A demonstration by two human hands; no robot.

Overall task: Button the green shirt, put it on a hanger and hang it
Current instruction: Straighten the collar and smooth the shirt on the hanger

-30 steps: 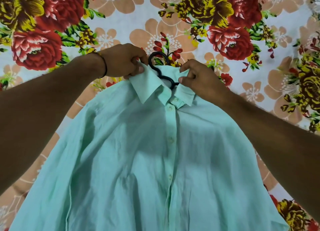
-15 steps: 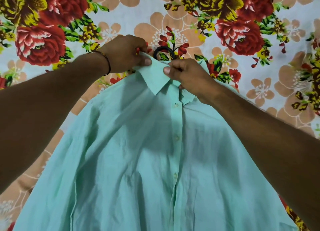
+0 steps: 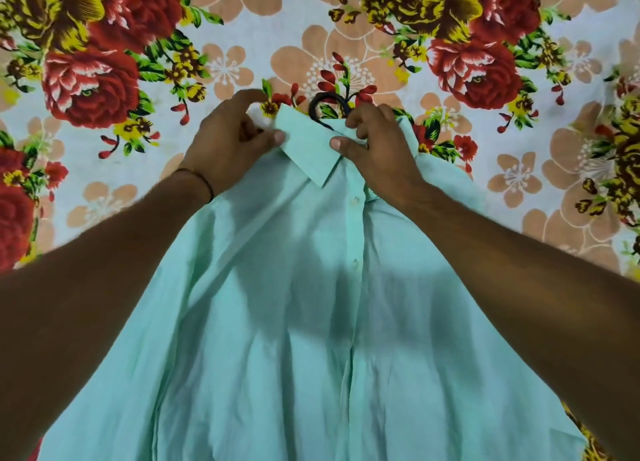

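Observation:
The mint-green shirt [image 3: 294,304] lies front up on the flowered bedsheet, its button placket closed down the middle. A black hanger hook [image 3: 320,104] sticks out above the collar; the rest of the hanger is hidden inside the shirt. My left hand [image 3: 232,142] pinches the left end of the collar [image 3: 308,149] with thumb and fingers. My right hand [image 3: 375,149] grips the collar at the neck, its thumb on the collar flap and its fingers curled just below the hook. The right collar point is hidden under that hand.
The flowered bedsheet [image 3: 346,27] with red, yellow and peach blooms stretches out on every side of the shirt. No other object lies on it in view.
Both hands have shifted along the collar; my left hand slid off the collar's top edge to its left end, and my right thumb now lies flat on the flap.

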